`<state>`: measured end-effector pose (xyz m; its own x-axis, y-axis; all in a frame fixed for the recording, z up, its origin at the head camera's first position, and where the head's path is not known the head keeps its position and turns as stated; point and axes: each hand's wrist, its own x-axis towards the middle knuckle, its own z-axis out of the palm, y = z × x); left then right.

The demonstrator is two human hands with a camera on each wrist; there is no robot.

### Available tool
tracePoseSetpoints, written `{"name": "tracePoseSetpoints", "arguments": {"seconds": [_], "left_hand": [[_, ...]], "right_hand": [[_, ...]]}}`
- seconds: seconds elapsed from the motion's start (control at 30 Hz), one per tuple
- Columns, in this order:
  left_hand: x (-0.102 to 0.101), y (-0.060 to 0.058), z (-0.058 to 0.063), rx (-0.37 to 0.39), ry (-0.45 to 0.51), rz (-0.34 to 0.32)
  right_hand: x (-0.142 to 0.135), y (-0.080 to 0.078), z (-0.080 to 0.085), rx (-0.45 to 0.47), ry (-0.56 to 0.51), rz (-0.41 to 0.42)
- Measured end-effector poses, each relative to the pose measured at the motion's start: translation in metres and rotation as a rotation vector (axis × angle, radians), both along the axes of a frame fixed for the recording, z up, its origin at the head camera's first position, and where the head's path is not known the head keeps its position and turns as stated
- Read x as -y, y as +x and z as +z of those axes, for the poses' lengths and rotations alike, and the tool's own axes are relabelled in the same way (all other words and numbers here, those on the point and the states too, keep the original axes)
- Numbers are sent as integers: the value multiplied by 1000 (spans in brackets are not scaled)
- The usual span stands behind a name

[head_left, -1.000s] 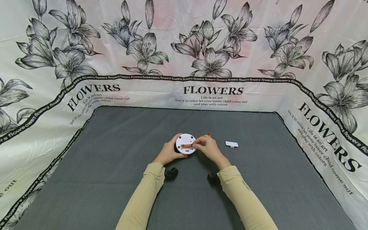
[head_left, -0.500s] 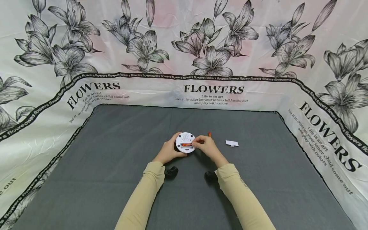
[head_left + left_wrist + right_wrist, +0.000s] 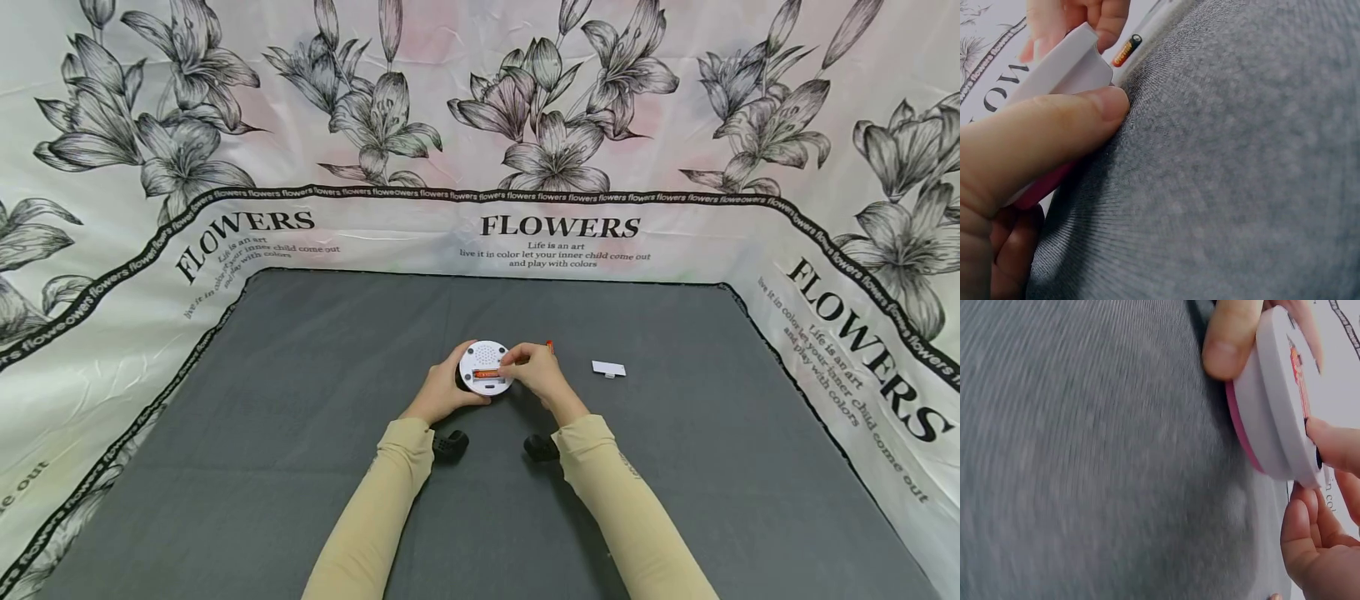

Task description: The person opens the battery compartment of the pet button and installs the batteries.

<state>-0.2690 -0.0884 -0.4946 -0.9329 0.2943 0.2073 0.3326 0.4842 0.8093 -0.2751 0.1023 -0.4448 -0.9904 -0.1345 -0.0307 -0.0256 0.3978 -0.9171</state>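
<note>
So the left hand has a proper grip on a round white device, thumb along the near edge and fingers round the far side, opened only as wide as the thing itself. It's tilted so the face with the little holes and the battery slot shows to the head camera, and both wrist views catch a pink part on its other side. The right hand is pretty narrow, thumb and fingertips pinched in at the right end of an orange battery lying in that slot; its other fingers are curled. A second battery is on the grey cloth just past the right hand, mostly hidden in the head view, and a small white cover lies to the right, well apart from the device.
</note>
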Motion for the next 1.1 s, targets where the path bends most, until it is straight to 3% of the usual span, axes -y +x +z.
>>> {"name": "tracePoseSetpoints", "arguments": {"seconds": [0.3, 0.7, 0.87, 1.1], "left_hand": [[0, -1, 8, -30, 18, 8], [-1, 1, -3, -6, 9, -17], [-1, 2, -2, -14, 15, -14], [-1, 1, 0, -22, 13, -19]], "right_hand": [[6, 1, 1, -75, 29, -38], [-20, 6, -16, -144, -33, -9], [-38, 2, -16, -198, -102, -93], [-55, -7, -18, -184, 21, -252]]}}
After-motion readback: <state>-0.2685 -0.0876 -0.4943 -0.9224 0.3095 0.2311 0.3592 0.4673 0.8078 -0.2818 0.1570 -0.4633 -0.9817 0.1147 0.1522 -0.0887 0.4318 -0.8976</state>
